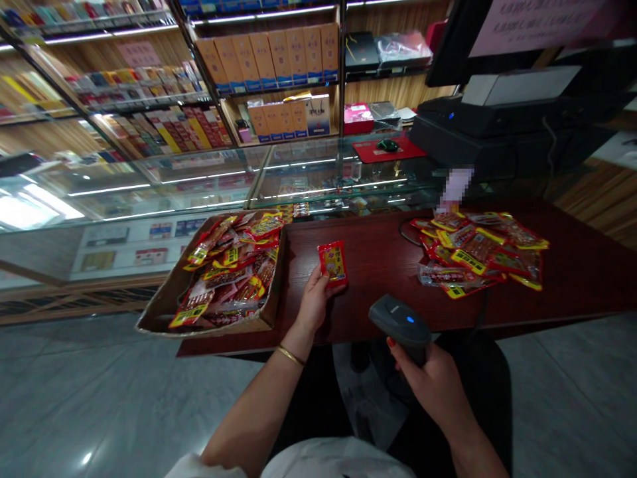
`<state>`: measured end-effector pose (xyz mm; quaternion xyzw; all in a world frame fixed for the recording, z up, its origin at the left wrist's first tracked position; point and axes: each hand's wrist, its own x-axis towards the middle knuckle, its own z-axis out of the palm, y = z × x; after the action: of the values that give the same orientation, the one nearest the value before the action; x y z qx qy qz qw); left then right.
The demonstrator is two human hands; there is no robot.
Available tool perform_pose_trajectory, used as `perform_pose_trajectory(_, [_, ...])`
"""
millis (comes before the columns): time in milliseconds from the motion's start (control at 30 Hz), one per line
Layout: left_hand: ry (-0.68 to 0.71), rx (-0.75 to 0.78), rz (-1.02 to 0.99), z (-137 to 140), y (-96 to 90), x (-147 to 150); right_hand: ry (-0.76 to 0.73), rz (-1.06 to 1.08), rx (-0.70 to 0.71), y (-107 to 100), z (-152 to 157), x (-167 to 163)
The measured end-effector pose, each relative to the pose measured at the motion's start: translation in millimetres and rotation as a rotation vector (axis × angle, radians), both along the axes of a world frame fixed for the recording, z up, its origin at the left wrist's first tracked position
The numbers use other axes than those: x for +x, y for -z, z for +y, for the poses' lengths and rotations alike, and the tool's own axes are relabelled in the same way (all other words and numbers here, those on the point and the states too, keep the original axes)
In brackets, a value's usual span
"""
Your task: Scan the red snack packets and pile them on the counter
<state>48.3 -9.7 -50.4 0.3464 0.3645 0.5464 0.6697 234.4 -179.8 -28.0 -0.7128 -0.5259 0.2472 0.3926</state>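
left grip [314, 299] pinching the packet [334, 260], right grip [438, 384] clasping the scanner [397, 320] by the tabletop's [373, 242] front edge, best keep the packet flat and steady.

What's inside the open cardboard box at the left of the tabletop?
The cardboard box holds a loose heap of red-and-yellow, partly clear snack packets. The top ones cover the bottom, so whatever lies beneath them cannot be seen.
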Motion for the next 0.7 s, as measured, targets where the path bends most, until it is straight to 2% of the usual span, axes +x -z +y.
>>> perform_pose_trajectory(400, [-0.025,-0.024,0.014,-0.6,-2.1,2.2,0.031,0.005,-0.011,2.6,1.5,-2.2])
perform_pose_trajectory(700, [0.004,0.013,0.042,1.1,0.5,2.0,0.049,-0.003,0.012,2.9,4.0,-0.9])
